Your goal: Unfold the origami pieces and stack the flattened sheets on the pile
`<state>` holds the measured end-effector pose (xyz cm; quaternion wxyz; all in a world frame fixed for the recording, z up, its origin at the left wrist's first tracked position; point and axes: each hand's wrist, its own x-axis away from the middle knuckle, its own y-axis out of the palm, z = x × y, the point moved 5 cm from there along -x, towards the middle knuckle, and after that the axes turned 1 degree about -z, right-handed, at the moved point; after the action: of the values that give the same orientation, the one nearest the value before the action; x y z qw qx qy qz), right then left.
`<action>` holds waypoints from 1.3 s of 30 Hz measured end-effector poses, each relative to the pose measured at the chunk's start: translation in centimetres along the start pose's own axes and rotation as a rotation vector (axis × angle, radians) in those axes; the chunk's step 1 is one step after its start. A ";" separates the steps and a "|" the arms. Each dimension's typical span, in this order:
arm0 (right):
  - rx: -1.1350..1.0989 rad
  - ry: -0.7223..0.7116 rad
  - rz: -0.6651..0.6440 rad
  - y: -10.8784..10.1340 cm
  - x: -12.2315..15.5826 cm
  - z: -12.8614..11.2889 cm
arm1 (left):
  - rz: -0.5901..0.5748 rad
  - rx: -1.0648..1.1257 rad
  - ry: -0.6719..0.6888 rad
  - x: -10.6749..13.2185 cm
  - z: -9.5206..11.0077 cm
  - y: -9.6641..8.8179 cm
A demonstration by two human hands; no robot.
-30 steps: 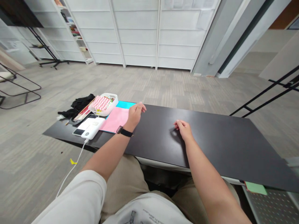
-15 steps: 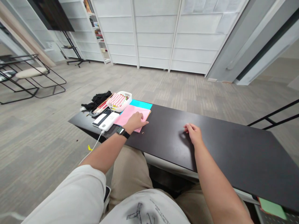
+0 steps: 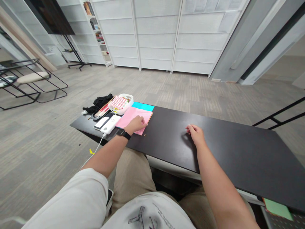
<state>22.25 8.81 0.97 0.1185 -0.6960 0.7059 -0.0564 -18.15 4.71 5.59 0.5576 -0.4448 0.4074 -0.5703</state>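
Note:
My left hand (image 3: 137, 124), with a black watch on the wrist, rests over the right part of a pink paper sheet (image 3: 128, 116). Its fingers are curled and the thumb is drawn in at the paper's right edge; whether they pinch the sheet is hidden. Blue paper (image 3: 143, 106) shows beyond the pink one, and a thin orange edge beneath it. Over the middle of the dark table (image 3: 166, 140) is my right hand (image 3: 195, 133), fingers loosely curled together, nothing visible in them, its shadow below. A tiny brownish scrap (image 3: 145, 135) lies near the pink sheet's corner.
Left of the papers are a white power bank (image 3: 111, 124) with a cable (image 3: 97, 147), a phone (image 3: 103, 121), a white basket (image 3: 129, 99) holding a zigzag-patterned item, a tray of pencil-like sticks (image 3: 103, 109) and black cloth (image 3: 101, 102). Green paper (image 3: 277, 208) sits low at right.
My left thumb has drawn in toward the curled fingers at the paper's edge. My right hand is nearly unchanged, and the view has shifted slightly.

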 end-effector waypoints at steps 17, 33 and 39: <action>-0.092 -0.012 0.038 -0.8 -0.7 -0.4 | 0.389 -0.040 0.093 -0.1 10.0 -15.8; -0.114 0.113 0.071 -3.7 -2.8 2.3 | 0.075 0.008 0.589 -0.1 27.9 4.2; 0.426 -0.011 0.116 -4.4 -2.6 2.0 | 0.100 0.075 0.703 -3.0 21.5 6.2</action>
<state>26.98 11.42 0.33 0.2697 -0.6139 0.7162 -0.1935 4.14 8.06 5.37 0.4264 -0.1800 0.5742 -0.6753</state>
